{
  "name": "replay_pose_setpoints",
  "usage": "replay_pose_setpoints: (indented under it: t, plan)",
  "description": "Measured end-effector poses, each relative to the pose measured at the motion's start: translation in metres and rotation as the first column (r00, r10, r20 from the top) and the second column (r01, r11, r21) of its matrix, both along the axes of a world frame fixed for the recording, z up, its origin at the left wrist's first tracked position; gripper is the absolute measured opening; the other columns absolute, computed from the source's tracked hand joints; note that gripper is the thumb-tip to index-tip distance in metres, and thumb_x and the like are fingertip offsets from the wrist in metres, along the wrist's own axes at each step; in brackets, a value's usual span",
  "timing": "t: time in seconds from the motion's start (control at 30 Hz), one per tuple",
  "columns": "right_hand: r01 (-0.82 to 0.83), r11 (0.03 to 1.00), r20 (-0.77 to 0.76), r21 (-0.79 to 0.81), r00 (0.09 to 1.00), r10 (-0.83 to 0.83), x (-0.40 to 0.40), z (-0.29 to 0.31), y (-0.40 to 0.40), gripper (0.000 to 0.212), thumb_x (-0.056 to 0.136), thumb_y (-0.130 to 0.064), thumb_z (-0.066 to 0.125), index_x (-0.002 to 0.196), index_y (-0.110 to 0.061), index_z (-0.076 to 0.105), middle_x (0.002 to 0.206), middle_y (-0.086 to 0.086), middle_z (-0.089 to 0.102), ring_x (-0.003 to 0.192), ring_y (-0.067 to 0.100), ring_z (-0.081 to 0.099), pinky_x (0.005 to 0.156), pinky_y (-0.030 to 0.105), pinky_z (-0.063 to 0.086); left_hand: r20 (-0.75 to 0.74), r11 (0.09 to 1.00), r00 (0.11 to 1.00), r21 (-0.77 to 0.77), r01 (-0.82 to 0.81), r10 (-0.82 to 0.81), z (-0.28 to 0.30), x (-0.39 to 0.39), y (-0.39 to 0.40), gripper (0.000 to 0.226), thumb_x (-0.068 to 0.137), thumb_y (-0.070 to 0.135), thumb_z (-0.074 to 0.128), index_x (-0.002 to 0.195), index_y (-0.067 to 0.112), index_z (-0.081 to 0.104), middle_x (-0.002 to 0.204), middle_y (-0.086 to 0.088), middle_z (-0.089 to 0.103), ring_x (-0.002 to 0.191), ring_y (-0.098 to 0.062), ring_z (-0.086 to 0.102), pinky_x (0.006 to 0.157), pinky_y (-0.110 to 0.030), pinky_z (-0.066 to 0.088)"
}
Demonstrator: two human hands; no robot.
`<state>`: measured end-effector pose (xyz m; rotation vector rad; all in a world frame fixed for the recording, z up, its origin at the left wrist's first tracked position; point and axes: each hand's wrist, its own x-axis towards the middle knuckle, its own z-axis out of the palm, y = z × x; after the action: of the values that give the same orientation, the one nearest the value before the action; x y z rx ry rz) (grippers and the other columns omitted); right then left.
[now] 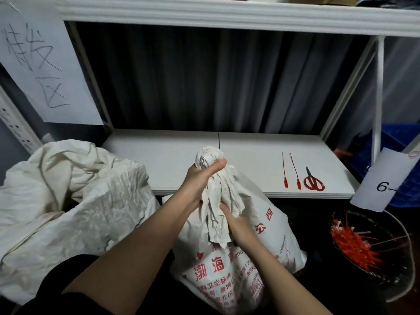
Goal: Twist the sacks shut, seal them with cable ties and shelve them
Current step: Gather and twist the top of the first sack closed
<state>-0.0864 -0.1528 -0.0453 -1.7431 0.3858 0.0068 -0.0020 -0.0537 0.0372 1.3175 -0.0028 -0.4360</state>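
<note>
A white woven sack (pixel 268 226) with red printed characters stands in front of the low white shelf (pixel 250 160). Its mouth is gathered into a twisted neck (pixel 213 192). My left hand (pixel 200 176) grips the neck near its top, thumb across the bunched cloth. My right hand (pixel 234 221) holds the neck lower down, fingers partly hidden behind the fabric. Two red cable ties (pixel 291 171) lie on the shelf to the right, apart from both hands.
Red-handled scissors (pixel 313 181) lie beside the ties. A heap of crumpled white sacks (pixel 75 201) fills the left. A black bin (pixel 372 253) with red tie offcuts stands at the right. A blue crate (pixel 400 142) sits behind a paper label. An upper shelf (pixel 227 17) runs overhead.
</note>
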Motion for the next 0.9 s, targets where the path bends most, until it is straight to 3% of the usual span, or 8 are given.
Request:
replay_pose_setpoints:
  t: [0.1, 0.2, 0.3, 0.4, 0.5, 0.6, 0.77, 0.9]
  plan:
    - [-0.165, 0.954, -0.146, -0.252, 0.981, 0.131, -0.006, 0.011, -0.020, 0.082, 0.066, -0.089, 0.044, 0.133, -0.042, 0.044, 0.126, -0.020, 0.057, 0.119, 0.010, 0.056, 0.097, 0.024, 0.040, 0.042, 0.994, 0.994, 0.053, -0.098, 0.096, -0.005, 0.008, 0.006, 0.026, 0.078, 0.020, 0.077, 0.100, 0.009, 0.068, 0.096, -0.012, 0.074, 0.091, -0.026, 0.071, 0.088, -0.040, 0.056]
    - [-0.302, 0.667, -0.382, -0.681, 0.924, 0.028, -0.016, 0.046, -0.037, 0.089, 0.068, -0.093, 0.019, 0.095, -0.023, 0.067, 0.086, -0.003, 0.071, 0.087, 0.019, 0.066, 0.079, 0.031, 0.046, 0.130, 0.976, 0.980, 0.132, -0.171, 0.154, -0.010, 0.012, 0.003, 0.020, 0.077, 0.023, 0.079, 0.092, 0.014, 0.068, 0.093, -0.006, 0.074, 0.089, -0.021, 0.070, 0.086, -0.036, 0.054]
    - [0.024, 0.538, -0.062, -0.843, 0.988, -0.140, -0.022, 0.080, -0.039, 0.078, 0.077, -0.086, 0.023, 0.105, -0.023, 0.060, 0.095, -0.002, 0.070, 0.092, 0.021, 0.066, 0.077, 0.032, 0.050, 0.212, 0.963, 0.968, 0.204, -0.175, 0.131, -0.012, 0.011, -0.001, 0.025, 0.076, 0.030, 0.079, 0.092, 0.013, 0.070, 0.090, -0.004, 0.073, 0.086, -0.018, 0.070, 0.082, -0.033, 0.054]
    - [0.266, 0.793, 0.331, -0.548, 0.940, -0.086, -0.005, 0.093, -0.034, 0.060, 0.084, -0.069, 0.042, 0.128, -0.029, 0.047, 0.116, -0.011, 0.062, 0.103, 0.007, 0.059, 0.086, 0.033, 0.049, 0.263, 0.953, 0.963, 0.276, -0.127, 0.053, -0.008, 0.005, -0.006, 0.025, 0.076, 0.032, 0.078, 0.093, 0.015, 0.070, 0.089, -0.002, 0.073, 0.084, -0.015, 0.070, 0.079, -0.031, 0.054]
    - [0.047, 0.980, 0.280, -0.196, 0.960, 0.010, 0.017, 0.098, -0.018, 0.052, 0.089, -0.054, 0.053, 0.130, -0.022, 0.049, 0.126, -0.005, 0.058, 0.114, 0.009, 0.055, 0.096, 0.028, 0.044, 0.297, 0.951, 0.952, 0.308, -0.025, -0.071, 0.002, 0.000, -0.014, 0.033, 0.073, 0.030, 0.077, 0.101, 0.016, 0.066, 0.094, -0.003, 0.072, 0.088, -0.016, 0.069, 0.083, -0.035, 0.057]
    - [-0.113, 0.981, 0.187, 0.158, 0.979, 0.083, 0.027, 0.101, -0.015, 0.040, 0.087, -0.036, 0.066, 0.120, -0.016, 0.055, 0.114, 0.007, 0.067, 0.103, 0.016, 0.066, 0.091, 0.030, 0.052, 0.244, 0.932, 0.952, 0.351, 0.091, -0.185, 0.009, -0.004, -0.011, 0.062, 0.068, 0.027, 0.080, 0.118, 0.015, 0.046, 0.108, -0.008, 0.066, 0.094, -0.018, 0.066, 0.086, -0.039, 0.056]
    - [-0.164, 0.971, 0.203, 0.171, 0.971, 0.128, 0.029, 0.096, -0.024, 0.053, 0.071, -0.032, 0.079, 0.115, -0.009, 0.059, 0.104, 0.014, 0.070, 0.094, 0.023, 0.069, 0.084, 0.036, 0.056, 0.179, 0.880, 0.901, 0.357, 0.314, -0.394, 0.002, -0.002, 0.004, 0.110, 0.076, 0.010, 0.077, 0.149, 0.033, -0.002, 0.129, -0.002, 0.050, 0.114, -0.015, 0.057, 0.097, -0.030, 0.047]
    - [0.042, 0.979, 0.362, 0.200, 0.925, -0.113, 0.023, 0.100, -0.013, 0.024, 0.081, -0.007, 0.072, 0.102, -0.002, 0.063, 0.083, 0.011, 0.068, 0.070, 0.013, 0.065, 0.063, 0.024, 0.054, 0.269, 0.898, 0.894, 0.360, 0.252, -0.359, -0.003, -0.003, 0.004, 0.115, 0.055, 0.029, 0.083, 0.145, 0.042, 0.012, 0.139, 0.000, 0.047, 0.120, -0.014, 0.055, 0.103, -0.035, 0.046]
